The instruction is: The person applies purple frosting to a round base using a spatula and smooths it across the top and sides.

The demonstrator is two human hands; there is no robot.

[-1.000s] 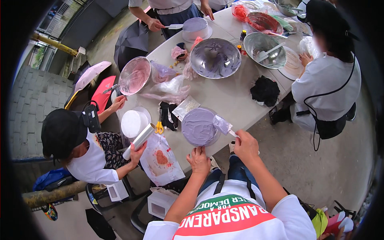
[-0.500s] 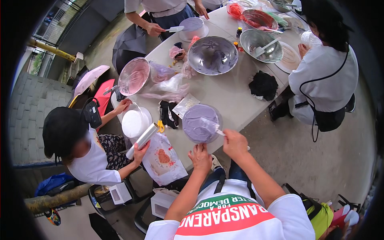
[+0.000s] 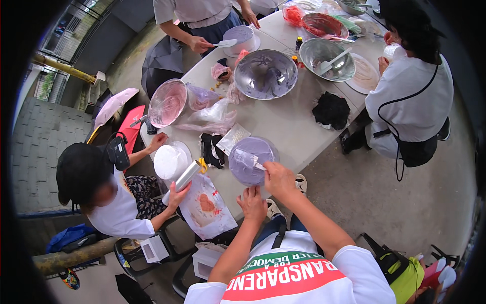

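Note:
A round cake with lilac frosting (image 3: 266, 148) sits near the table's front edge. My right hand (image 3: 279, 181) is closed around the pale handle of a spatula (image 3: 259, 165). The spatula's frosting-smeared blade lies on the cake's top, left of the hand. My left hand (image 3: 252, 205) is at the cake's near edge, fingers stretched out and their tips touching its lower side or base; the exact contact is hidden. Beside the cake, at its far left, lies a clear packet of small white pieces (image 3: 234, 138), next to a dark cloth (image 3: 212, 151).
On the left, a co-worker holds a silvery roll (image 3: 181, 181) beside a white cake (image 3: 168, 162). Across the table stand metal bowls (image 3: 266, 73) and a bowl of pink frosting (image 3: 168, 103). Scissors (image 3: 203, 165) and a stained sheet (image 3: 206, 210) lie nearer.
My right hand has moved left and slightly nearer me, drawing the spatula across the frosting. My left hand stays at the cake's near edge. The co-worker's roll has shifted slightly.

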